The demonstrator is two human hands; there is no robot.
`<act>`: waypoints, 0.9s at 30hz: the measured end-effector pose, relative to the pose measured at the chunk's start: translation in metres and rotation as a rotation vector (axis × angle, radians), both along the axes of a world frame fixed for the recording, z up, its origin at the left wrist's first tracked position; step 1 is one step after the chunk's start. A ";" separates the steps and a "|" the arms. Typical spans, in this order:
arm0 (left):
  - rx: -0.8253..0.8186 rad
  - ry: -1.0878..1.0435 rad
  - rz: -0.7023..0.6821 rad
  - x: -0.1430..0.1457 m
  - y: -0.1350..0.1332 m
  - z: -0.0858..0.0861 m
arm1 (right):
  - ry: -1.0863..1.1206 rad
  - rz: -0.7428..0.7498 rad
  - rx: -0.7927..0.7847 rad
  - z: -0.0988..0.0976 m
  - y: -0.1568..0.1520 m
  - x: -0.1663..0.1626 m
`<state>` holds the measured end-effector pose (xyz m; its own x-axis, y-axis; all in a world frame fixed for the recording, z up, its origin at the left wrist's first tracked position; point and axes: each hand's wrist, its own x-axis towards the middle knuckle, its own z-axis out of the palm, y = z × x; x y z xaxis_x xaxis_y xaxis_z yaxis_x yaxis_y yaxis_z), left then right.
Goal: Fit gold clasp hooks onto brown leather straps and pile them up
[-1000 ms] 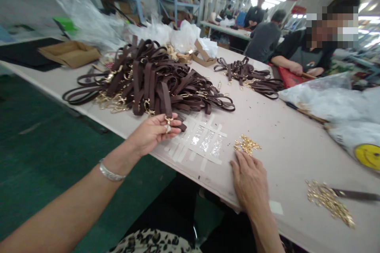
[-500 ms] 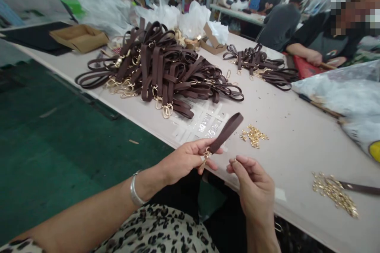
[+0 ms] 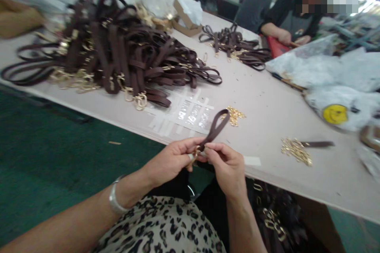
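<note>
At the back of the tabletop [image 3: 252, 99], an open cardboard box [image 3: 190, 30] has white plastic [image 3: 192, 10] bulging out of it; a brown box [image 3: 18, 17] sits at the left edge, its contents hidden. The dark strap loop [image 3: 219, 126] rises between both hands, over the tabletop's near edge: the left hand [image 3: 170, 158] is clamped on its lower end, by the gold clasp [image 3: 195, 155], while the right hand [image 3: 229, 166] has thumb and forefinger pinched together there, what they grip too small to tell
</note>
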<state>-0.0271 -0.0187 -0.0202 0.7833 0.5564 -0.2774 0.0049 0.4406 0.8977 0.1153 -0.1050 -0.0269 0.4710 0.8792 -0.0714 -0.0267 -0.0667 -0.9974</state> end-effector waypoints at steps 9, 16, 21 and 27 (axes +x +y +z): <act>0.083 0.124 0.123 0.007 -0.010 0.000 | -0.690 -0.046 0.271 -0.010 -0.004 -0.005; -0.099 -0.017 0.096 0.022 -0.013 -0.003 | -0.429 -0.056 0.250 -0.027 -0.010 0.009; 0.000 -0.054 0.078 0.018 -0.013 -0.010 | -0.389 -0.056 0.216 -0.028 -0.007 0.006; 0.191 0.009 0.092 0.010 -0.011 -0.013 | -0.374 -0.047 0.223 -0.035 -0.005 0.004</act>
<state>-0.0167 -0.0293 -0.0329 0.7250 0.6684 -0.1665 -0.0193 0.2613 0.9651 0.1192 -0.1101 -0.0615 0.4684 0.8308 0.3007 0.3409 0.1441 -0.9290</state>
